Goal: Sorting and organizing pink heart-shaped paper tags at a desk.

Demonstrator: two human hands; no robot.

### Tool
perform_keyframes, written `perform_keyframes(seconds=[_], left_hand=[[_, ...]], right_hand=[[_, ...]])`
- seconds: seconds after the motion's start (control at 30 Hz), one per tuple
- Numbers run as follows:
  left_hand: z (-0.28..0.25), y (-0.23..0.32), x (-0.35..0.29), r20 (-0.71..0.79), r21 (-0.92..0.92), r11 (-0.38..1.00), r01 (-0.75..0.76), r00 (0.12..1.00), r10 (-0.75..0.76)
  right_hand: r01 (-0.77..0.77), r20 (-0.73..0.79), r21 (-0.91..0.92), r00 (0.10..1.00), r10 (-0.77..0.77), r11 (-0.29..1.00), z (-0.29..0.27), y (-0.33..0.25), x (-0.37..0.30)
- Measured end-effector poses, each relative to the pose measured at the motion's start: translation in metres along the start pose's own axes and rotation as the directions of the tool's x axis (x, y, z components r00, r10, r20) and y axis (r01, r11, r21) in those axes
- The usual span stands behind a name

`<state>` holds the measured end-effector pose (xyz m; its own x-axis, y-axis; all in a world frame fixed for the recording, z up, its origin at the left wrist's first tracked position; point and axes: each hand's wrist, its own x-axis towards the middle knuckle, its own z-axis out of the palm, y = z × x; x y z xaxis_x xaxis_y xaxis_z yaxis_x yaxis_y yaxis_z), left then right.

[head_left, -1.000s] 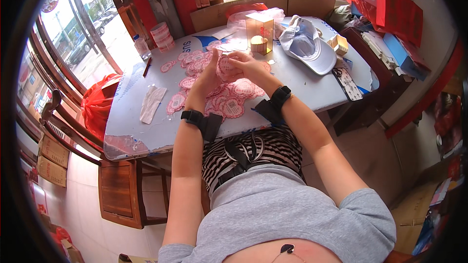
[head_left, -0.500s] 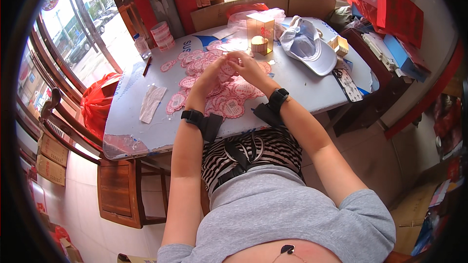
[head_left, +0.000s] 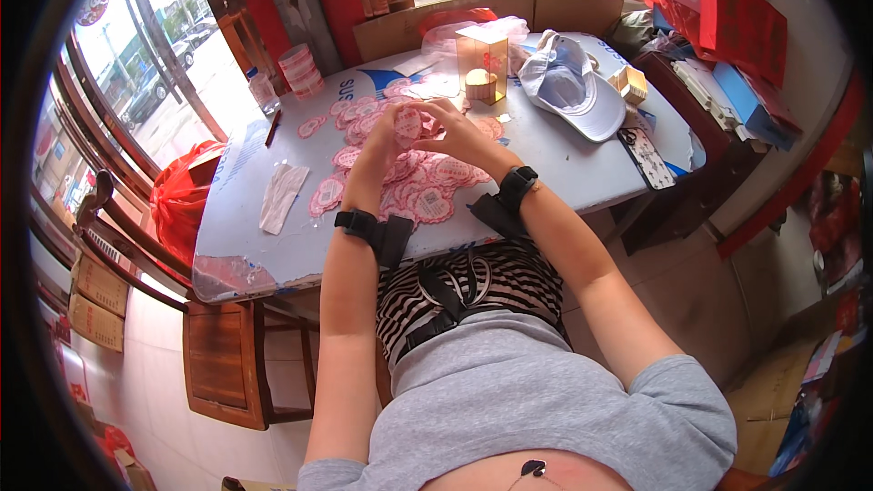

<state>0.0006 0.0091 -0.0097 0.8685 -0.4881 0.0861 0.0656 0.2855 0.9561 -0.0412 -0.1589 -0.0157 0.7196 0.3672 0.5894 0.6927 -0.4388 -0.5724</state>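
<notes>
A round pink-and-white paper tag (head_left: 407, 125) is held up over the table between my two hands. My left hand (head_left: 386, 135) is closed on its left side, with most of the fingers turned away from view. From the right, my right hand (head_left: 459, 130) curves toward the tag, thumb and fingertips at its edge and a gap inside the curl. Beneath both hands lies a loose heap of similar tags (head_left: 435, 201), spread over the middle of the table, some overlapping. Farther back, a clear box (head_left: 481, 64) holds a small cupcake-like item (head_left: 481, 85).
The blue-white table (head_left: 245, 241) also bears a pale cap (head_left: 573, 91), a patterned phone (head_left: 647, 158), a crumpled tissue (head_left: 284, 196), a small bottle (head_left: 264, 89) and a tag stack (head_left: 301, 71). A wooden chair (head_left: 223, 359) stands at the left, near a red bag (head_left: 185, 195).
My hands have parted slightly, and my left hand has turned so the tag's face shows between them. Things on the table stay where they were.
</notes>
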Motion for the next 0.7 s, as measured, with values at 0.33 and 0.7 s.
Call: perform_keyframes(seconds=[0.33,0.7], left_hand=[[0.005,-0.002,-0.005,-0.135,0.055,0.998,0.037,0.990,-0.030],[0.002,-0.004,-0.003,0.022,-0.001,1.000,0.024,0.999,-0.024]], right_hand=[[-0.083,0.082,0.006,0.993,0.082,0.997,-0.001,-0.006,-0.002],[-0.073,0.077,0.058,0.995,0.068,0.996,0.006,0.006,-0.003]])
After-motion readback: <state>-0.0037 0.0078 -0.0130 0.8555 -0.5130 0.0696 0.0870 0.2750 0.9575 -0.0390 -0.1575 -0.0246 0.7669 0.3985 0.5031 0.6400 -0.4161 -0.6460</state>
